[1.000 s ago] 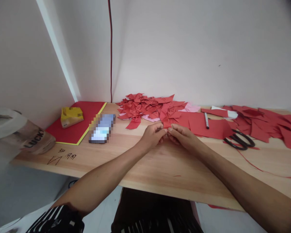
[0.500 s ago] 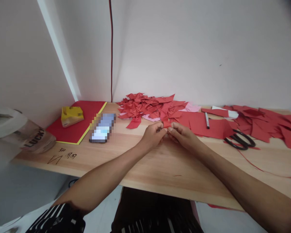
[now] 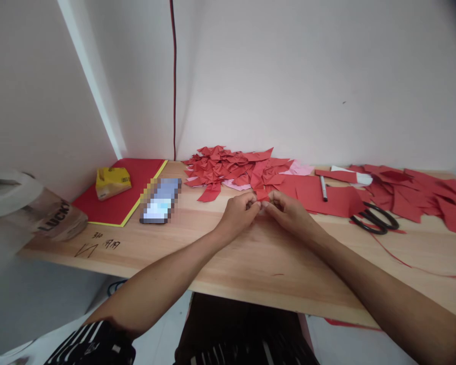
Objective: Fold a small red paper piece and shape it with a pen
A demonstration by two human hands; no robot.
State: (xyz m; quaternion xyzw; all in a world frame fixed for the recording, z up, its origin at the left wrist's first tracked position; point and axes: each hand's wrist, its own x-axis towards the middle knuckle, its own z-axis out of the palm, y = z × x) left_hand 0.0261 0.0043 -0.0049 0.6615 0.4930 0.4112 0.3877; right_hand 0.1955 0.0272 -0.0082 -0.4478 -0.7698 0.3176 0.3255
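Between my fingertips is a small folded piece of red paper (image 3: 262, 195), held above the middle of the table. My left hand (image 3: 240, 212) pinches its left side, and my right hand (image 3: 286, 209) pinches the right side; the thumbs nearly meet at its lower edge. Part of the paper is hidden by the fingers. Just behind the hands lies a heap of folded red paper pieces (image 3: 228, 167), with some pink paper among them. To the right of my right hand are flat red paper sheets (image 3: 307, 195).
Black-handled scissors (image 3: 376, 218) and a marker (image 3: 324, 188) lie on the right, before a pile of cut red paper (image 3: 410, 190). On the left are a phone (image 3: 161, 200), a yellow packet (image 3: 113, 182) on a red folder (image 3: 99, 210), and a clear plastic container (image 3: 61, 215). A wall stands behind the table.
Almost nothing differs. My right thumb has shifted slightly at the paper's lower edge, and both hands keep hold of the piece in the same place.
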